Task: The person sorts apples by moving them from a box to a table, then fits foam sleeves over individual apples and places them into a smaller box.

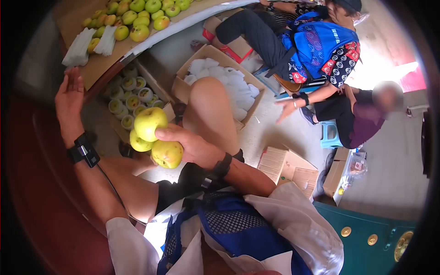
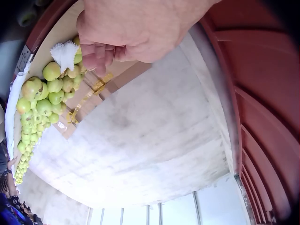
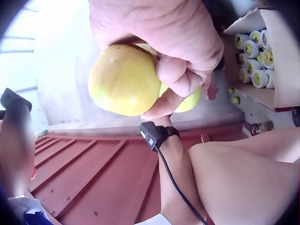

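My right hand (image 1: 195, 145) grips several yellow-green apples (image 1: 151, 124) in a cluster above my lap. In the right wrist view its fingers curl round the fruit, and one apple (image 3: 124, 79) fills the near side. My left hand (image 1: 68, 103) is raised at the corner of the cardboard-covered table, fingers extended, with nothing held. Just beyond its fingertips lie two bundles of white foam net sleeves (image 1: 79, 47). A pile of green and reddish apples (image 1: 137, 17) spreads behind them. The left wrist view shows a foam net (image 2: 64, 56) beside the hand's fingers.
Below the table, a carton (image 1: 153, 85) holds apples in foam nets. A larger box (image 1: 182, 78) is filled with white foam nets. Two people sit at the right, one on a blue stool (image 1: 330, 134). An open carton (image 1: 300, 170) stands on the floor; a red metal wall (image 3: 89, 180) flanks me.
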Demonstrator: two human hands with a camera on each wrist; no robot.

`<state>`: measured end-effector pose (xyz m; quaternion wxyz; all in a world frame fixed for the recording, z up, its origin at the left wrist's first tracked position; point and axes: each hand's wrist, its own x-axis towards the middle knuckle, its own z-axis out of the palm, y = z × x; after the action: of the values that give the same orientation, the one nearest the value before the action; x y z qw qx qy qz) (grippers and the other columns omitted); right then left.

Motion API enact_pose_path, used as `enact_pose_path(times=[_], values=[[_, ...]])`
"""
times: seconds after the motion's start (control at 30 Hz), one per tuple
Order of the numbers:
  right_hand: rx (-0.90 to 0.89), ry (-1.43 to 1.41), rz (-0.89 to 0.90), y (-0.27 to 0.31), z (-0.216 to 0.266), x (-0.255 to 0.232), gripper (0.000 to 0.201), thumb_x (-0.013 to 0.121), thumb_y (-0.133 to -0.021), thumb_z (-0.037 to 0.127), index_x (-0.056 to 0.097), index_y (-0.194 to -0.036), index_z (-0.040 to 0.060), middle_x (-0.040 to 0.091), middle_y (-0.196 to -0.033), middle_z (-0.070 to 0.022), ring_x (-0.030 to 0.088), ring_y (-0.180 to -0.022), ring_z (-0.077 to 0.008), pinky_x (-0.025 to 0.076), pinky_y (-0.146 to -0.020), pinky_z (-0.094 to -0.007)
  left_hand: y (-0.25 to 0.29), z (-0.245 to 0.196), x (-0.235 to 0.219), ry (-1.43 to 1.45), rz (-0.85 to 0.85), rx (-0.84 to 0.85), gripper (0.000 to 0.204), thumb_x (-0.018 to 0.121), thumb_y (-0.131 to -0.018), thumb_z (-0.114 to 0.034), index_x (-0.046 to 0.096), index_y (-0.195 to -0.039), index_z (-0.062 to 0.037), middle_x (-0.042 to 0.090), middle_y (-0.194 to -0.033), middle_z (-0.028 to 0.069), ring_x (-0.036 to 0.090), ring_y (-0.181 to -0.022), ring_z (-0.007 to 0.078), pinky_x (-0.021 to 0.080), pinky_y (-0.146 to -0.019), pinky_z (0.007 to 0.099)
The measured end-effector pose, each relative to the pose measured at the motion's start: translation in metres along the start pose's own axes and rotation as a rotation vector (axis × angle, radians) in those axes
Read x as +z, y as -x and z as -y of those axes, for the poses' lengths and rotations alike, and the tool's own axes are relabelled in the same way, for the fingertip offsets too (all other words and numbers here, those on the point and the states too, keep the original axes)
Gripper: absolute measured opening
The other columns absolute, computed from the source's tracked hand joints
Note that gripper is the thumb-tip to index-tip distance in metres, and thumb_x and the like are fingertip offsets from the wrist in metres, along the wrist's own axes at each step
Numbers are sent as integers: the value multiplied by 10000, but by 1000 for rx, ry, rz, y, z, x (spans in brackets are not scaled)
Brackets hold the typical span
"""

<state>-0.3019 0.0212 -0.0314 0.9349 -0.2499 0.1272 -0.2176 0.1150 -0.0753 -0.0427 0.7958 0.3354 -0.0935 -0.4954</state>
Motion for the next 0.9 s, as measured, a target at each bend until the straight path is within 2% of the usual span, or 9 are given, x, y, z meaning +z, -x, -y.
enact_pose_path(times=[0.13,0.33,0.47,0.57,0.7,0.73,0.77,0.8,0.9], values=[[-49,7,41,-7,7,-1,638,717,-965,389,451,-1444,62,604,-1267,-118,661,-1028,-206,588,-731,-369,-13,-9,-25,75,156,-98,235,572,-1035,-39,614,-1260,14,634,-1364,185,579,-1336,291,537,-1034,436],[-114,49,50,-17,37,9,622,721,-965,385,479,-1446,73,596,-1310,-101,634,-1132,-194,579,-834,-348,-18,-14,-33,60,138,-68,278,553,-1047,-48,590,-1314,17,635,-1345,162,588,-1323,289,567,-997,422],[-129,121,-9,-26,61,12,602,740,-954,367,498,-1422,77,645,-1249,-84,665,-1089,-205,579,-861,-368,-23,-12,-33,81,155,-70,274,545,-1049,-48,602,-1310,12,647,-1333,164,599,-1312,287,571,-997,419],[-238,293,-237,-14,83,36,530,690,-991,358,588,-1366,-4,744,-1078,-101,726,-905,-169,583,-763,-351,-8,-2,-24,212,423,-176,191,567,-1033,-41,661,-1193,7,715,-1226,163,674,-1199,292,581,-983,428],[-327,342,-152,-52,96,-18,480,544,-1085,365,544,-1385,-9,708,-1149,-143,719,-914,-244,584,-791,-360,15,-2,-5,131,195,-49,163,634,-1006,-66,663,-1159,-18,713,-1191,131,671,-1189,263,568,-970,426],[-367,622,-78,-48,108,-19,454,507,-1104,344,540,-1389,-7,686,-1212,-138,713,-937,-242,593,-802,-373,21,-3,2,92,120,-4,179,632,-1008,-73,651,-1176,-15,701,-1206,131,661,-1202,268,563,-965,424],[-398,489,-185,-56,116,-9,451,487,-1111,341,539,-1395,-5,678,-1225,-136,706,-986,-225,603,-834,-370,27,-1,13,59,51,35,195,630,-1010,-80,638,-1193,-12,689,-1221,131,651,-1215,273,559,-960,421],[-454,640,-204,-61,125,-16,501,571,-1066,435,606,-1290,-12,715,-974,-94,697,-894,-160,561,-754,-304,33,-1,22,59,33,61,215,620,-1015,-77,625,-1216,-3,676,-1240,137,642,-1227,275,562,-964,422],[-420,479,-214,-82,163,-12,480,647,-1027,401,594,-1285,1,702,-1115,-112,700,-938,-209,597,-822,-385,46,-1,35,65,-27,120,256,596,-1027,-76,597,-1267,12,645,-1286,149,623,-1255,278,564,-974,420]])
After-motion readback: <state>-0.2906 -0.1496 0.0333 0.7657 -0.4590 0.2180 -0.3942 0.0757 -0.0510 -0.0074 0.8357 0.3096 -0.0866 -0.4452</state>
